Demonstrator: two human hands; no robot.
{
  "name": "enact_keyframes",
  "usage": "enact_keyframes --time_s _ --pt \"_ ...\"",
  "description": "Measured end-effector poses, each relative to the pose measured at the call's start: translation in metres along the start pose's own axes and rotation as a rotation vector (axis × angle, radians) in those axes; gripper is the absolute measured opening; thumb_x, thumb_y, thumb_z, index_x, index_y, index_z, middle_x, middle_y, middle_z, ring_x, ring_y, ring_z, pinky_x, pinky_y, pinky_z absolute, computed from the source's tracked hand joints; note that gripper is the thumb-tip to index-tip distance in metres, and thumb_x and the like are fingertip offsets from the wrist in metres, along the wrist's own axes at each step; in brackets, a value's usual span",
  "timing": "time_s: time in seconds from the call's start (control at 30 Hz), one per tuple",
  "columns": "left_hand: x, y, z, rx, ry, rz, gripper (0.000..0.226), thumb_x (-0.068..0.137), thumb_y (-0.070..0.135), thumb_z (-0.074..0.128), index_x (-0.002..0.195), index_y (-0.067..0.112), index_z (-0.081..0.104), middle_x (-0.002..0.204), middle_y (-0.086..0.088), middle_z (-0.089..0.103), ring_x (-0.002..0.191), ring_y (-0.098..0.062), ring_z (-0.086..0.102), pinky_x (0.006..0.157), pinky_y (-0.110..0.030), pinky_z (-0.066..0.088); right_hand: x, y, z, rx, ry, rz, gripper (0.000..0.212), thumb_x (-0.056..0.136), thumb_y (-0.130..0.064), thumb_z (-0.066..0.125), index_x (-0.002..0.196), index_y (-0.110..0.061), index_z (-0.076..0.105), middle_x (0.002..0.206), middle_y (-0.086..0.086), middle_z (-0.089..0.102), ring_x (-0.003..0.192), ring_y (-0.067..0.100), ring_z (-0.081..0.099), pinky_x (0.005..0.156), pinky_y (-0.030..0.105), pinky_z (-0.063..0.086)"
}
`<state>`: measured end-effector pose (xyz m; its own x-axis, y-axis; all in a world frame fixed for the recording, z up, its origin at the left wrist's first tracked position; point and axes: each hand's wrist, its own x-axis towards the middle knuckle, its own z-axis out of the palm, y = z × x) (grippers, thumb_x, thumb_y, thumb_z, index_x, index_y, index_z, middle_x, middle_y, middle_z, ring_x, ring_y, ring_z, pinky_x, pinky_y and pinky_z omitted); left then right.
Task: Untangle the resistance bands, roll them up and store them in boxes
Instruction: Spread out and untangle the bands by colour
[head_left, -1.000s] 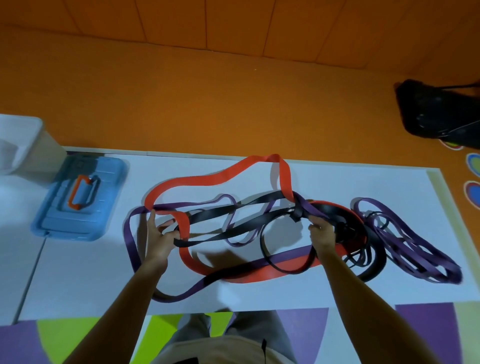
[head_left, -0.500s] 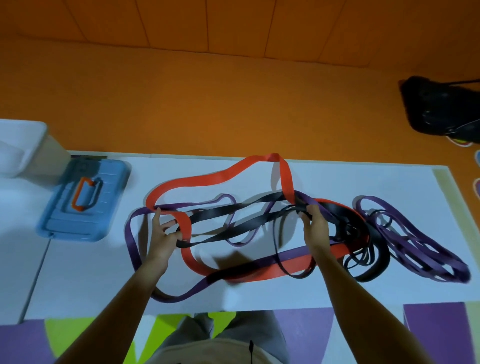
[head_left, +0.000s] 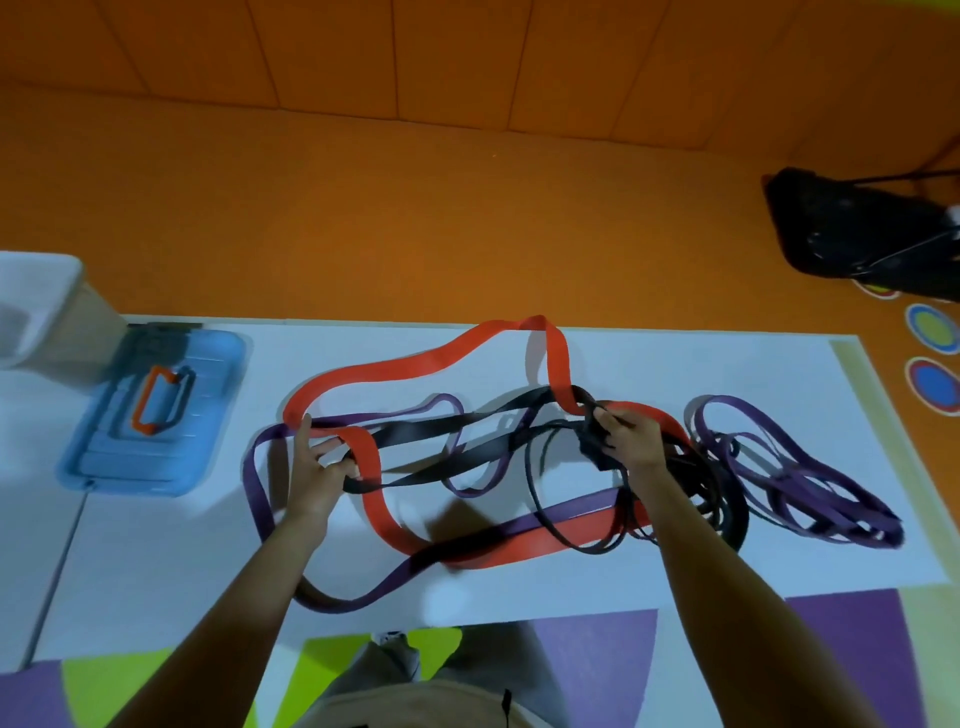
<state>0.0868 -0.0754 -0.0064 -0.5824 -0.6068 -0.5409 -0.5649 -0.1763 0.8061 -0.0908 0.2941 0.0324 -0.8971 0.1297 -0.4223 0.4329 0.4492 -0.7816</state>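
A tangle of resistance bands lies on the white table (head_left: 156, 561): a wide red band (head_left: 415, 359), a wide purple band (head_left: 254, 483), black bands (head_left: 426, 431) and a heap of thin purple bands (head_left: 810, 493) at the right. My left hand (head_left: 311, 467) pinches the left end of a black band where it crosses the red loop. My right hand (head_left: 631, 439) grips a knot of black bands near the red band's right side. A blue box (head_left: 104, 467) with an orange handle sits at the table's left.
A white bin (head_left: 47, 312) stands at the far left behind the blue box. A black bag (head_left: 862, 234) lies on the orange floor at the upper right. Coloured floor mats lie below the table's near edge.
My right hand has closed on the black knot and lifted it slightly. The thin black loop below it has shifted. My left hand stays at the black band's left end.
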Motion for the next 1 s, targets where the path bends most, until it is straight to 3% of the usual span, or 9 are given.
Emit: enact_keyframes --time_s 0.07,0.2,0.37,0.5,0.67,0.7,0.83,0.9,1.0 --pt "-0.001 0.000 -0.002 0.005 -0.001 0.018 0.098 0.092 -0.005 0.073 0.165 0.036 0.022 0.147 -0.012 0.058 0.132 -0.033 0.057 0.102 -0.047 0.054 -0.009 0.009 0.006 -0.100 -0.032 -0.039 0.023 0.106 -0.009 0.059 0.106 0.012 0.068 0.106 0.032 0.071 0.105 0.052 0.067 0.097 0.058 0.055" --pt "-0.003 -0.003 -0.002 0.086 -0.037 0.104 0.101 0.090 -0.004 0.076 0.165 0.037 0.022 0.143 -0.007 0.057 0.127 -0.026 0.057 0.076 -0.019 0.052 -0.039 0.029 0.017 -0.340 -0.073 -0.141 0.031 0.107 -0.007 0.053 0.135 -0.004 0.068 0.130 0.017 0.071 0.123 0.034 0.065 0.103 0.035 0.048" --pt "-0.004 -0.004 0.003 0.115 -0.018 0.089 0.094 0.089 -0.007 0.075 0.163 0.028 0.028 0.147 -0.013 0.056 0.132 -0.033 0.056 0.091 -0.036 0.058 -0.061 0.048 0.034 -0.619 -0.039 -0.428 0.039 0.098 0.008 0.054 0.132 -0.002 0.069 0.131 0.018 0.067 0.127 0.038 0.057 0.108 0.043 0.046" --pt "0.000 -0.007 0.005 0.109 0.149 0.049 0.069 0.084 -0.001 0.082 0.144 0.005 0.048 0.123 -0.013 0.069 0.108 -0.028 0.070 0.059 -0.013 0.054 -0.064 0.037 0.066 -0.736 -0.267 -0.634 0.043 0.096 0.011 0.051 0.134 -0.003 0.068 0.136 0.015 0.066 0.125 0.035 0.060 0.108 0.042 0.047" --pt "0.005 -0.011 0.000 -0.075 0.230 -0.194 0.039 0.084 0.001 0.074 0.109 0.024 0.054 0.104 -0.015 0.070 0.101 -0.036 0.071 0.088 -0.052 0.063 -0.076 0.017 0.132 -0.796 -0.499 -0.850 0.044 0.100 0.004 0.053 0.141 -0.008 0.064 0.146 0.010 0.062 0.138 0.028 0.056 0.120 0.036 0.040" --pt "0.007 -0.012 -0.001 -0.098 0.198 -0.223 0.040 0.083 0.001 0.075 0.104 0.028 0.054 0.105 -0.014 0.070 0.103 -0.037 0.070 0.090 -0.055 0.062 -0.080 0.014 0.146 -0.752 -0.524 -0.859 0.040 0.103 -0.001 0.053 0.140 -0.008 0.065 0.144 0.010 0.064 0.135 0.028 0.058 0.118 0.036 0.042" --pt "0.004 -0.009 -0.007 -0.153 -0.174 -0.191 0.073 0.085 -0.002 0.075 0.146 0.028 0.048 0.130 -0.009 0.071 0.117 -0.035 0.069 0.094 -0.054 0.061 -0.102 -0.009 0.208 -0.597 -0.662 -0.598 0.036 0.112 -0.038 0.045 0.139 -0.020 0.062 0.126 0.008 0.074 0.114 0.027 0.070 0.103 0.043 0.054" --pt "0.001 -0.007 -0.010 -0.076 -0.333 -0.077 0.073 0.087 0.002 0.072 0.148 0.035 0.051 0.123 -0.002 0.076 0.113 -0.032 0.073 0.087 -0.055 0.064 -0.111 -0.020 0.235 -0.498 -0.672 -0.404 0.045 0.105 -0.058 0.048 0.137 -0.029 0.057 0.119 0.002 0.076 0.108 0.024 0.073 0.099 0.042 0.057" --pt "-0.001 0.001 -0.014 0.004 -0.390 0.021 0.068 0.094 -0.001 0.063 0.134 0.055 0.062 0.117 0.010 0.077 0.106 -0.023 0.076 0.079 -0.050 0.067 -0.114 -0.026 0.255 -0.416 -0.548 -0.313 0.042 0.098 -0.058 0.062 0.125 -0.027 0.055 0.110 -0.001 0.077 0.099 0.023 0.075 0.091 0.041 0.062"
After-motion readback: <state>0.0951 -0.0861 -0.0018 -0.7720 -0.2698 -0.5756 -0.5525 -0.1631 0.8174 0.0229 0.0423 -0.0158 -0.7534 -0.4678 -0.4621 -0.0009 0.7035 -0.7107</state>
